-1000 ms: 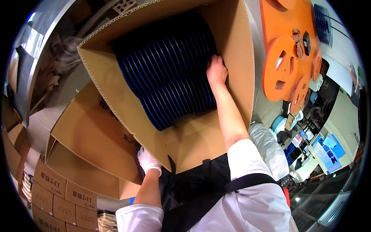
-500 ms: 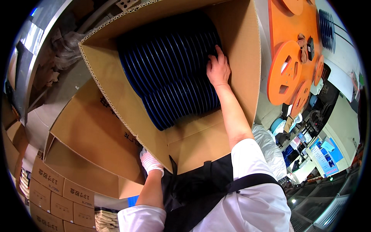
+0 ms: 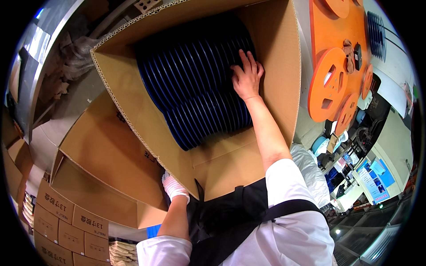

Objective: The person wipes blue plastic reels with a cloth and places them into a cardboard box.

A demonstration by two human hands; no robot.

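A large open cardboard box (image 3: 228, 170) tilts in front of me. Inside it stand two rows of thin dark discs with blue rims (image 3: 186, 75), packed edge-up side by side. My right hand (image 3: 247, 80), bare, reaches into the box with its fingers spread. It rests on or just over the right end of the discs, near the box's right wall; firm contact is hard to make out. My left hand (image 3: 174, 185), in a white glove, is at the outside of the box's left wall, low down. Its fingertips are hidden between this wall and the neighbouring box.
Another open cardboard box (image 3: 102, 155) stands close on the left. Stacked closed cartons (image 3: 60, 204) are at the lower left. An orange table (image 3: 339, 26) with orange round plates (image 3: 327, 84) stands on the right. A metal frame (image 3: 44, 71) runs along the far left.
My right hand has shifted slightly left over the discs, and its fingers have spread further apart. My left hand stays almost where it was.
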